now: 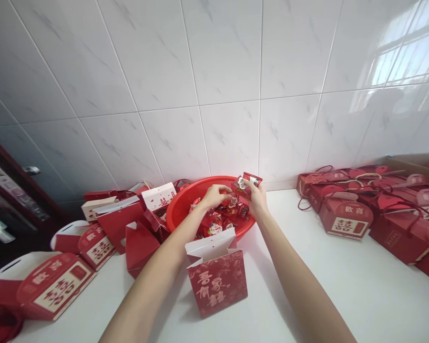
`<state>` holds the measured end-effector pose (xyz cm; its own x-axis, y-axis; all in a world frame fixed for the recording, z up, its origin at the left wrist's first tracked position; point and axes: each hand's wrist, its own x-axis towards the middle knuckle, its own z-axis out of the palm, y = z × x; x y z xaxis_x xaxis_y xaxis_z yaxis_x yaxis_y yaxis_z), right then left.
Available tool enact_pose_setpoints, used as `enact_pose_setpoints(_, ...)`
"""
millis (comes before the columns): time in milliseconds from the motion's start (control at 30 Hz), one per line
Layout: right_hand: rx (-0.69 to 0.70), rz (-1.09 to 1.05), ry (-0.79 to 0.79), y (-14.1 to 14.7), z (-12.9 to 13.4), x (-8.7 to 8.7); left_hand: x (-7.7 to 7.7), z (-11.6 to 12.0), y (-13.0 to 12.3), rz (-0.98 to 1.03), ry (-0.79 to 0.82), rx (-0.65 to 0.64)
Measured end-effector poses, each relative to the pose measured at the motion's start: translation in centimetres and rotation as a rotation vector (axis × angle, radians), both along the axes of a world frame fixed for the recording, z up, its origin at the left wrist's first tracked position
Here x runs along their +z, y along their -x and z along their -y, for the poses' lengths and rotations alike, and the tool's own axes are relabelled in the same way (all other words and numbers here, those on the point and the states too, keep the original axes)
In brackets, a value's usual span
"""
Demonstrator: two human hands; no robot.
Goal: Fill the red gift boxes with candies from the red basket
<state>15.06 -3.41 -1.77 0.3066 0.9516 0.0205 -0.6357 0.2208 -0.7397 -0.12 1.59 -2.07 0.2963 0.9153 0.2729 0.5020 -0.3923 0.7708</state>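
A red plastic basket (pixel 175 209) against the tiled wall holds many small wrapped candies (pixel 214 224). Over the basket's middle is my left hand (pixel 216 196), its fingers curled around a small red-wrapped candy. My right hand (pixel 255 195) is at the basket's right rim, its thumb and fingers pinching red candy packets (pixel 245 185). In front of the basket, between my forearms, an open-topped red paper box (pixel 218 281) with pale lettering stands on the white table. Its inside cannot be seen.
Open red gift boxes (pixel 60 286) stand on the left side of the table (pixel 307 257). Rows of closed red boxes (pixel 346 216) with cord handles fill the right side, near a cardboard carton (pixel 414 159). The tiled wall (pixel 229 138) rises directly behind the basket.
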Motion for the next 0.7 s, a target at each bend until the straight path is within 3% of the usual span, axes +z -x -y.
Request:
enact_pose_setpoints(467, 0.033, -0.003, -0.008, 0.2, 0.6, 0.5, 0.6, -0.4, 0.1, 0.455, 0.014, 0.046)
enact_pose_setpoints(700, 0.049, -0.001, -0.029, 0.2, 0.6, 0.5, 1.2, 0.1, 0.3, 0.579, 0.026, 0.051)
